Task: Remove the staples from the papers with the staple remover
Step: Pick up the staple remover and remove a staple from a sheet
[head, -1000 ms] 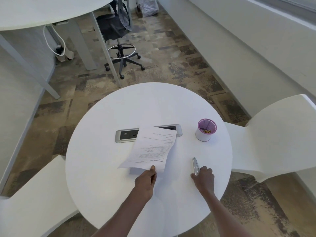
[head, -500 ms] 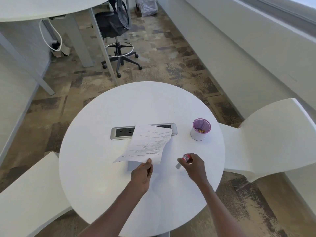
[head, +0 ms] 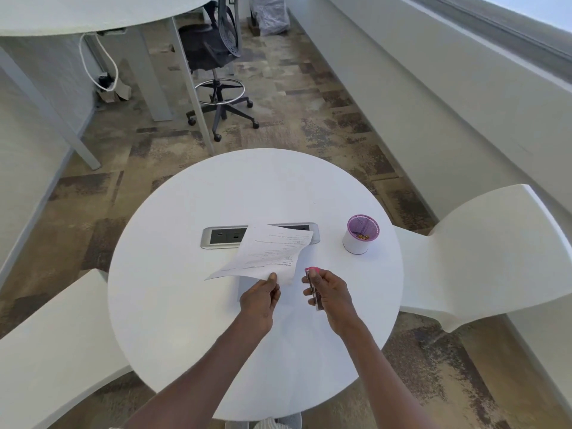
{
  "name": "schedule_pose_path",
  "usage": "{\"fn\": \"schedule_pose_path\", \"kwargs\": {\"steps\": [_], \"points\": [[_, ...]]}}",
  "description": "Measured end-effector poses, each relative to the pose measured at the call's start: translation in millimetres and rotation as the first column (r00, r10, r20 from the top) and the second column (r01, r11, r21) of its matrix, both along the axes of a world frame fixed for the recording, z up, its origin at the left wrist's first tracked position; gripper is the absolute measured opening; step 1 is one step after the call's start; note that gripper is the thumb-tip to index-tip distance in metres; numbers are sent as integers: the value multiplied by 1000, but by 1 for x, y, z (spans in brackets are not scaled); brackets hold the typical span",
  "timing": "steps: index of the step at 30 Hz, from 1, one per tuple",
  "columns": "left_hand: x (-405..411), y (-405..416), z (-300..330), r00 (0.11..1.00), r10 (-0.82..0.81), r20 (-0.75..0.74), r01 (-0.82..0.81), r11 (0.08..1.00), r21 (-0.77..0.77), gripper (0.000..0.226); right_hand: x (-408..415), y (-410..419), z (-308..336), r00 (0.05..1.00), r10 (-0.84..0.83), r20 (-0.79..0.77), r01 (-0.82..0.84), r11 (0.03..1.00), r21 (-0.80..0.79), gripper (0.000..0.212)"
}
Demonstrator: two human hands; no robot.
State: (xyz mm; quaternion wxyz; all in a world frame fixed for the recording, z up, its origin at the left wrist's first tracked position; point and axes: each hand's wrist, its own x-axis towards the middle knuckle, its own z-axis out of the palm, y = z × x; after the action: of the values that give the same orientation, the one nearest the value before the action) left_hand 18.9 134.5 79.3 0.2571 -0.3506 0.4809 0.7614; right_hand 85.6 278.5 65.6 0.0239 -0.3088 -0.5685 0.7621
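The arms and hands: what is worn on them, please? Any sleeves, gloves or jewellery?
Nothing shows on them. Both forearms are bare up to the bottom edge of the picture, with no sleeves in sight. The left hand and the right hand have no gloves, and no rings, watch or bracelet can be seen.

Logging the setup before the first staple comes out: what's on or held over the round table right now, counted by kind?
Papers: 1 set, pinched by the left hand
Staple remover: 1, held in the right hand
Cup: 1, white with a purple inside
Outlet panel: 1, built into the table
Total: 4
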Motion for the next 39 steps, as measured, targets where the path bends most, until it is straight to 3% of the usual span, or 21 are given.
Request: {"fn": "schedule_pose_path", "kwargs": {"steps": [13,19,28,39], "points": [[6,9,-2,997,-47,-65,41,995,-92,7,-3,-13,14,993,87,76,-92,993,78,22],[10,10,-1,994,-75,-80,65,991,-115,3,-2,-14,7,991,108,83,-111,993,31,28],[13,12,-1,992,-92,-92,81,990,-120,21,-2,-16,10,988,102,115,-96,994,-57,56],[14,11,2,989,-113,-90,107,992,-68,19,-5,-16,8,985,96,145,-83,992,-92,63]]}}
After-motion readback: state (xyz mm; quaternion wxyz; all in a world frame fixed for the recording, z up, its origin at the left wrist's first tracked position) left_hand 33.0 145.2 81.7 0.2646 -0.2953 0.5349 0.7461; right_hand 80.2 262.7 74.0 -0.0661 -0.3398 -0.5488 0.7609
